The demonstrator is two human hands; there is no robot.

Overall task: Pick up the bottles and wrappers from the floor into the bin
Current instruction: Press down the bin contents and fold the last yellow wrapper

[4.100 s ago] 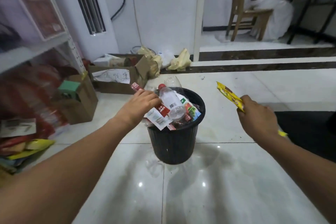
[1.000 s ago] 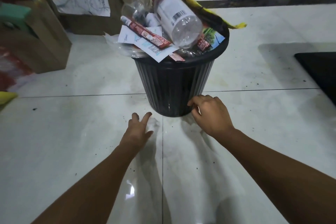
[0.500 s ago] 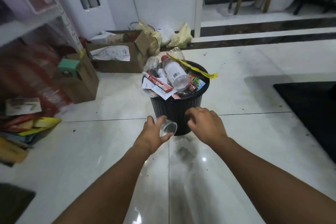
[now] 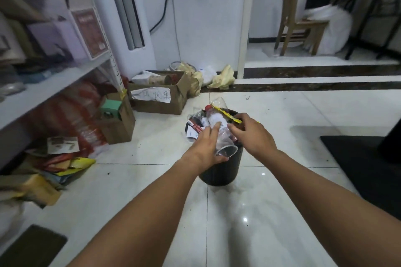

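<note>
Head view. 12 o'clock = away from the person, taken from the bin.

- Bin (image 4: pixel 219 172): 1, black, upright on the white tiled floor (image 4: pixel 249 212), filled above its rim.
- Countable on the heap:
  - 1 clear bottle (image 4: pixel 214 118) with a red cap, lying tilted, cap toward 11 o'clock.
  - 1 yellow wrapper (image 4: pixel 225 114), draped across the far side toward 2 o'clock.
  - 1 red-and-white wrapper (image 4: pixel 196 126) at the 9 o'clock rim.
  - Smaller scraps beneath, too jumbled to count.
- Hands: 2, both over the bin.
- Left hand (image 4: pixel 206 147): fingers curled over a clear plastic cup (image 4: pixel 225 147), thumb under its mouth. The cup lies on its side at the near rim, mouth toward 5 o'clock, base against the bottle.
- Right hand (image 4: pixel 252 134): at 3 o'clock over the heap, fingers bent downward and close together. The tips are at the yellow wrapper and the cup. Whether they pinch either, I cannot tell.
- Surroundings:
  - 2 cardboard boxes: a small box (image 4: pixel 118 130) at 9 o'clock and an open box (image 4: pixel 156 102) at 11 o'clock.
  - 1 pile of crumpled yellow paper (image 4: pixel 223 80) at 12 o'clock, by the wall.
  - 1 black mat (image 4: pixel 364 165) at 3 o'clock.
  - 1 wooden chair (image 4: pixel 297 21) far off at 1 o'clock.
  - 1 shelf (image 4: pixel 54 84) at 9 o'clock, with loose packets on the floor beneath it.
</note>
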